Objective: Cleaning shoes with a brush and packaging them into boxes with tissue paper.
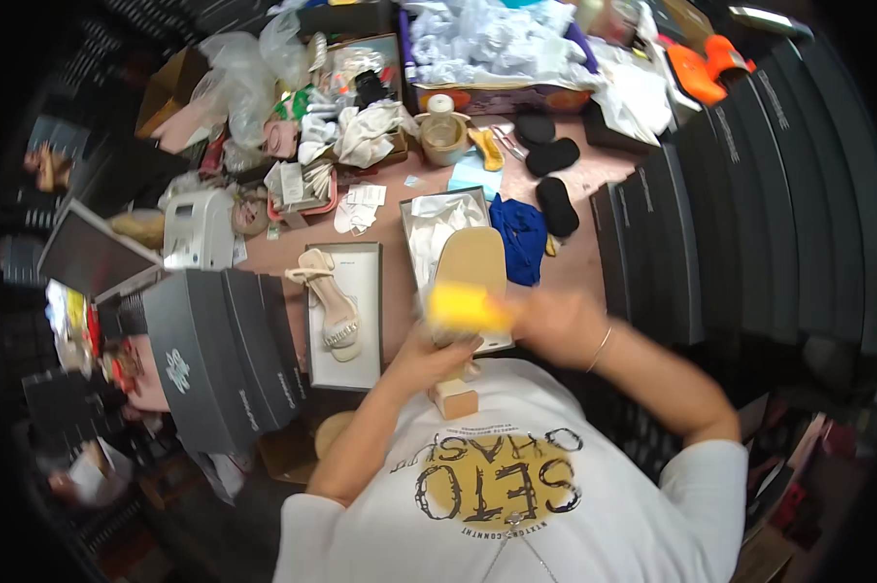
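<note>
The person's two hands work close together in front of the chest, just beside each other. The left hand (437, 361) is closed in a grip, its fingers (461, 350) curled and directed up and to the right. The left forearm (371, 432), bare, slants up and inward from the lower edge of the sleeve to the left wrist (393, 389). The right hand (563, 325) lies slightly higher, fingers bent inward toward the left hand and smeared by motion blur. The right elbow (728, 424) is sharply bent and held out to the side, with the right forearm (662, 387) angling up and leftward to the right wrist (602, 348).
</note>
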Demonstrator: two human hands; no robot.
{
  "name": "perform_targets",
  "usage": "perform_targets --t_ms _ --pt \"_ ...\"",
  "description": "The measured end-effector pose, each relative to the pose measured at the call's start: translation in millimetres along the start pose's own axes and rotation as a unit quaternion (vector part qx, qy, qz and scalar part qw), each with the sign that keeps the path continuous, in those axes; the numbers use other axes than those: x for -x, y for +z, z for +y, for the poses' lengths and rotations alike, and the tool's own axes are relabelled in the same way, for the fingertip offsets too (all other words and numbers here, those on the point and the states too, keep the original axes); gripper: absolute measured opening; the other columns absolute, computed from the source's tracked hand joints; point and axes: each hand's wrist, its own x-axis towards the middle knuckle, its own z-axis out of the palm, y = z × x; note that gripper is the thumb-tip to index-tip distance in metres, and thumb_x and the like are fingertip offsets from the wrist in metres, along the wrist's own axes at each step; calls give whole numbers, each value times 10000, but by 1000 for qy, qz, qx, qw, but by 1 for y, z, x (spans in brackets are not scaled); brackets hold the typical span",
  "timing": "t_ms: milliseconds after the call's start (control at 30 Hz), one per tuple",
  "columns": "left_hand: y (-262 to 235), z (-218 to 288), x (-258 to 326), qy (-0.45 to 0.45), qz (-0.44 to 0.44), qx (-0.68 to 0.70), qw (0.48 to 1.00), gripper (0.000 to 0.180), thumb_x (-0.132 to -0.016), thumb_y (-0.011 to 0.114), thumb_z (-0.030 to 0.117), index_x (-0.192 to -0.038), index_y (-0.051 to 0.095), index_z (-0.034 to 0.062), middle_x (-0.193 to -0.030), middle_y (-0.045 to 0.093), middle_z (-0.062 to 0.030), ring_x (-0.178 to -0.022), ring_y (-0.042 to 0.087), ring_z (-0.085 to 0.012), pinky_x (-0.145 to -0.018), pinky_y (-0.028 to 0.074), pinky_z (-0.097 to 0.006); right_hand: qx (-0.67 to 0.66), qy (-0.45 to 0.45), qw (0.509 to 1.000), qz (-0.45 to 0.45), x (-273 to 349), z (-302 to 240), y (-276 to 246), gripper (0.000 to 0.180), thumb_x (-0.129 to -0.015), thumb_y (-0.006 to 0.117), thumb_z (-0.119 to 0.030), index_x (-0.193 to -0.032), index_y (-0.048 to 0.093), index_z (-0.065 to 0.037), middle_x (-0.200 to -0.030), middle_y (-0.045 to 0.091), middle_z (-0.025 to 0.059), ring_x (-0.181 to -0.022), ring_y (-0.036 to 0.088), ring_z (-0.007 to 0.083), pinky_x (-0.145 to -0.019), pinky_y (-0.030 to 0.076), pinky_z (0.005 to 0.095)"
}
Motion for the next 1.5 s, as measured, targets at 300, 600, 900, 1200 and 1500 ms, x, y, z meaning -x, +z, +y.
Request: perform_targets --t_ms 300,600,900,1200,1500 --pt "-25 -4 6 -26 -3 -54 998 225 -825 643 22 -1045 601 19 -968 632 -31 -861 608 -165 -748 507 -298 -113 -171 978 -26 -25 33 -25 468 -803 635 -170 -1257 541 -113 -682 536 46 -551 557 212 -471 429 288" --pt "-7 5 8 38 49 -18 998 92 -833 621 14 -922 600 4 -780 613 -52 -705 587 -112 -651 489 -255 -184 41 970 -151 -43 58 -6 362 -921 522 -158 -1282 516 -135 -961 629 178 -838 633 335 -679 495 407" --pt "-12 -11 13 73 140 40 987 86 -835 616 13 -917 592 7 -782 600 -40 -661 570 -105 -609 486 -250 -293 -184 919 -190 48 -8 -69 538 -823 642 -100 -1338 505 -174 -800 557 124 -626 607 257 -583 524 355" --pt "0 -28 18 84 269 115 952 88 -849 638 67 -913 629 7 -741 625 -36 -646 593 -98 -588 492 -252 -216 -207 916 -265 67 -62 -51 571 -859 614 -247 -1392 416 -195 -669 529 124 -503 567 268 -456 468 370" --pt "-11 -39 38 58 271 111 955 202 -838 600 -3 -1039 586 -12 -826 631 -63 -658 605 -133 -611 514 -261 -274 -206 899 -271 55 -86 -54 528 -908 543 -233 -1408 373 -232 -744 576 160 -562 599 337 -505 493 416"
